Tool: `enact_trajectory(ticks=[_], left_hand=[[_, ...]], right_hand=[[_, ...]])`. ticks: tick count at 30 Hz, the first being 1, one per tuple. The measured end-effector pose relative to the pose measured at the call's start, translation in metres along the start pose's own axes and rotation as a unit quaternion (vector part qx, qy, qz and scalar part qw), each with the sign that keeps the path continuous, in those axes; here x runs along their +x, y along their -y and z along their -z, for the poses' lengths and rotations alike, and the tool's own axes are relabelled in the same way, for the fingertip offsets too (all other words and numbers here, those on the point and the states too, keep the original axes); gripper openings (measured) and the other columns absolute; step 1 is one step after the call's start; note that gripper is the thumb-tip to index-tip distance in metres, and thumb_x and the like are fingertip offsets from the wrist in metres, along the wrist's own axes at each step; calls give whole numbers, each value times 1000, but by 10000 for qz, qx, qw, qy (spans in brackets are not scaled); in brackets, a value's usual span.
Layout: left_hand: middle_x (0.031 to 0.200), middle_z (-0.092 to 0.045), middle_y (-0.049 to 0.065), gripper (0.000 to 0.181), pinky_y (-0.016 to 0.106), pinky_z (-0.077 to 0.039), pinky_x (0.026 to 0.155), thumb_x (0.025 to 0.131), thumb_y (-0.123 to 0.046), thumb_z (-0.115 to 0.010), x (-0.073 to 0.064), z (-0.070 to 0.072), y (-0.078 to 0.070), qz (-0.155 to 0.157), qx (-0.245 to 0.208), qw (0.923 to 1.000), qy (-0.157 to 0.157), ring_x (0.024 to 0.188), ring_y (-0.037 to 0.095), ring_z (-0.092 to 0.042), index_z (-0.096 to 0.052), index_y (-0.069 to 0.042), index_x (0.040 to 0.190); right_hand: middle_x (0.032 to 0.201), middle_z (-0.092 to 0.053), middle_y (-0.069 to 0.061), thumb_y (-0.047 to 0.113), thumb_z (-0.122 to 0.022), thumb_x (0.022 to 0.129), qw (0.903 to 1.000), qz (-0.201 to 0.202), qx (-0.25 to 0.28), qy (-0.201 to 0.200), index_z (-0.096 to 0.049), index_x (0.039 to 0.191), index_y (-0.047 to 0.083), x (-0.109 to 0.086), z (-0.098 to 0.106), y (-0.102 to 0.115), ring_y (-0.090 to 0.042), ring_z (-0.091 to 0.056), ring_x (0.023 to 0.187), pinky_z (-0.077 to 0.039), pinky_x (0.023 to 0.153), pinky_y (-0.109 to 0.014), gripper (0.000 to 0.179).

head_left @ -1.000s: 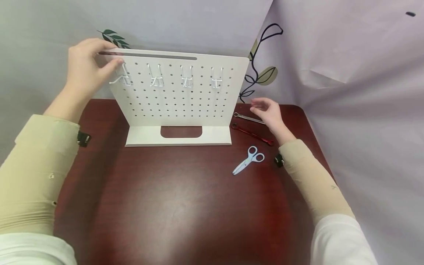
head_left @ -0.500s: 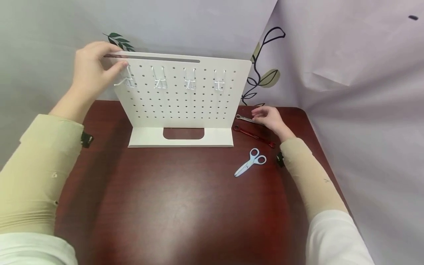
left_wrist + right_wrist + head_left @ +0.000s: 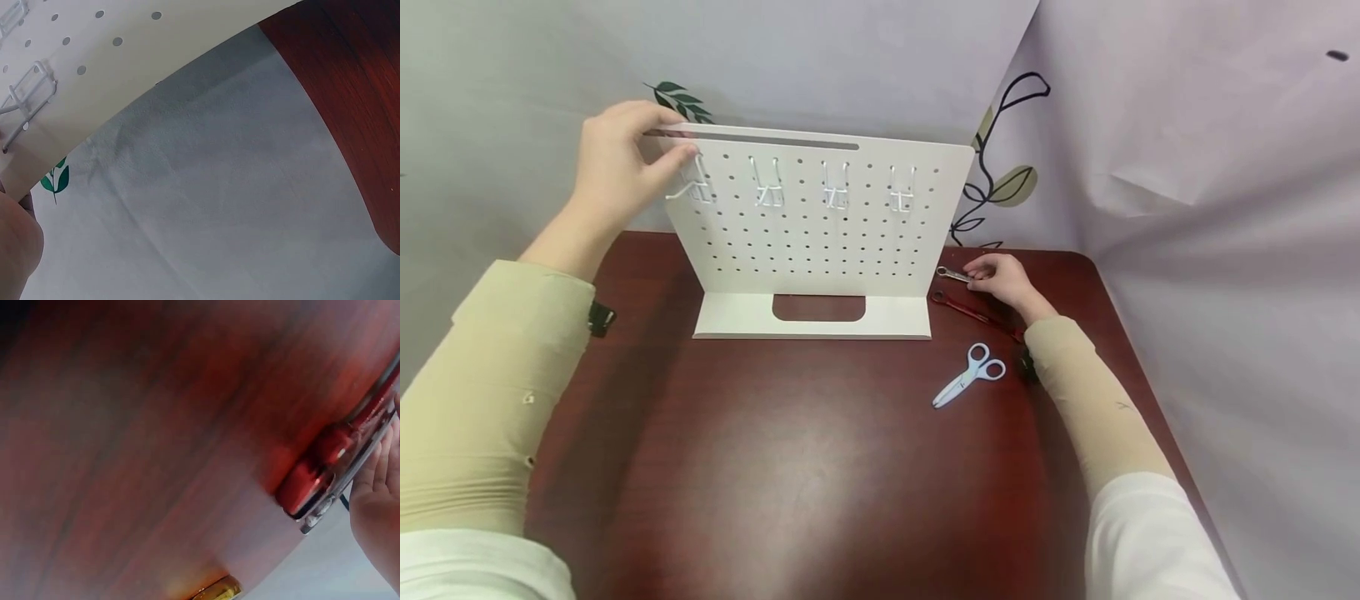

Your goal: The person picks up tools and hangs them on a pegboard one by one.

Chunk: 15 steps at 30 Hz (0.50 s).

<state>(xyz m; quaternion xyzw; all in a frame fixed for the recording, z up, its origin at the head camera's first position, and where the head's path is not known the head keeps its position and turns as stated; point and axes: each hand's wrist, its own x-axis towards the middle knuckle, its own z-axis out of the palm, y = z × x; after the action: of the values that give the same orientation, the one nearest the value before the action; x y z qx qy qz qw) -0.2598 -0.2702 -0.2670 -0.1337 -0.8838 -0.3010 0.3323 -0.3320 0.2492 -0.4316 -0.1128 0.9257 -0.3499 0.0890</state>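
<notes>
Pegboard (image 3: 820, 225) bearing four white hooks (image 3: 835, 198); silver wrench (image 3: 953, 275) alongside.

Wore beige sleeves (image 3: 505, 367), flecked with small marks (image 3: 529, 398), behind the bare fingers (image 3: 653, 117); bore small black blocks (image 3: 600, 319) near the cuffs (image 3: 538, 279); showed white sleeves (image 3: 1153, 529) farther back from the fingers.

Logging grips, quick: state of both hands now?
Left hand: holding the pegboard at its top.
Right hand: at the silver wrench; grip cannot be told.
</notes>
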Motion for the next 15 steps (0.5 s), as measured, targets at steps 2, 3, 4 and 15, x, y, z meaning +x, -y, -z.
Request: enact_trajectory(ticks=[2,3,4,15], left_hand=[[108,-74,30,23,13,-34,91,90,-3,-76,0,0,-1,-9,-16,10000,-7,92,-27,-37,-75,7,111],[108,-74,30,23,13,-34,91,90,-2,-76,0,0,-1,-13,-31,10000,-9,92,-27,-37,-75,8,111],[109,-74,31,23,13,-35,92,90,-2,-76,0,0,-1,-14,-41,10000,-13,92,-27,-37,-75,8,111],[109,-74,29,22,15,-35,93,91,-2,-76,-1,-2,0,-10,-32,10000,-35,93,-27,-38,-75,7,111]], right_hand=[[113,-75,-27,1,-76,94,10000,26,-48,-38,-75,121,-6,1,-1,-1,-5,-64,85,-47,75,-10,28],[111,-75,-26,1,-76,93,10000,48,-67,-46,-76,119,-6,1,-1,-1,-4,-63,83,-47,74,-11,27],[110,-76,-26,2,-76,93,9999,67,-96,-49,-76,118,-6,1,-1,0,-3,-62,82,-47,74,-11,26],[105,-75,-23,3,-73,95,9991,27,-393,150,-77,114,-7,2,1,4,-9,-62,83,-47,72,-15,22]])
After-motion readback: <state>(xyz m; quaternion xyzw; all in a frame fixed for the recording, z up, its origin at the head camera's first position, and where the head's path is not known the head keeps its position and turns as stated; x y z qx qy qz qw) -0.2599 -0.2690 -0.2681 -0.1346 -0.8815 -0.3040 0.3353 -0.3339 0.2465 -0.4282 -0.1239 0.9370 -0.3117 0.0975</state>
